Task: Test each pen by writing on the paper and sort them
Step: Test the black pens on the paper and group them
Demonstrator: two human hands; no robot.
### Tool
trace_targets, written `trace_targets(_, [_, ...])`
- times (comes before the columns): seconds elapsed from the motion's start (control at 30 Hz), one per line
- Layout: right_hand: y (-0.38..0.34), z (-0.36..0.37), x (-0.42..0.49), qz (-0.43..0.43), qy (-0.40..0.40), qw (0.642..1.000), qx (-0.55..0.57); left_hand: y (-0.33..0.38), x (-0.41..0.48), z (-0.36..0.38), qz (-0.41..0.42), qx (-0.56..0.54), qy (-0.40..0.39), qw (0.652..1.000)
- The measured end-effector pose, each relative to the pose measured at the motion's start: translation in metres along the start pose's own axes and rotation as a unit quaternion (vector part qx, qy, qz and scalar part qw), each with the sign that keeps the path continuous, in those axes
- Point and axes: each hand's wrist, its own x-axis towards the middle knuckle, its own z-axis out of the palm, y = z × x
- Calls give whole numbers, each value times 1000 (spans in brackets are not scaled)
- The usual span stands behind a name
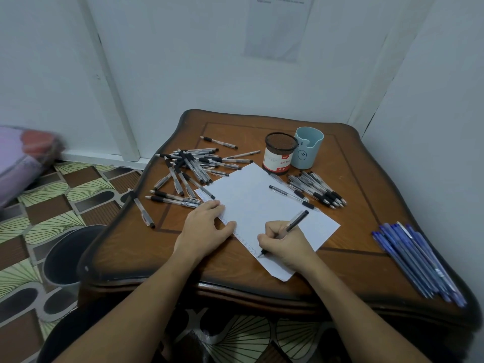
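Note:
A white sheet of paper [262,203] lies slanted on the wooden table [348,179]. My right hand [284,242] grips a clear black-capped pen [294,224], its tip touching the paper's near left edge beside a row of small marks. My left hand [204,226] lies flat, fingers apart, pressing the paper's left edge. A loose heap of black-grip pens [188,169] sits left of the paper. A tidier group of black pens [317,189] lies right of it, and one pen [290,195] rests on the sheet. Blue pens [416,260] are bundled at the table's right edge.
A black mesh pen cup [279,153] and a pale blue cup [307,150] stand behind the paper. One pen [141,208] lies at the table's left edge, another [218,142] at the back. A dark bin [68,255] stands on the patterned floor at left. Walls close in behind and right.

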Motion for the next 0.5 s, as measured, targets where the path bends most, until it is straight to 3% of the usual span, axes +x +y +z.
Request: trace_targets(0.5, [-2, 0, -2, -5, 11, 1000, 0, 0, 0, 0, -2, -2, -2, 1000])
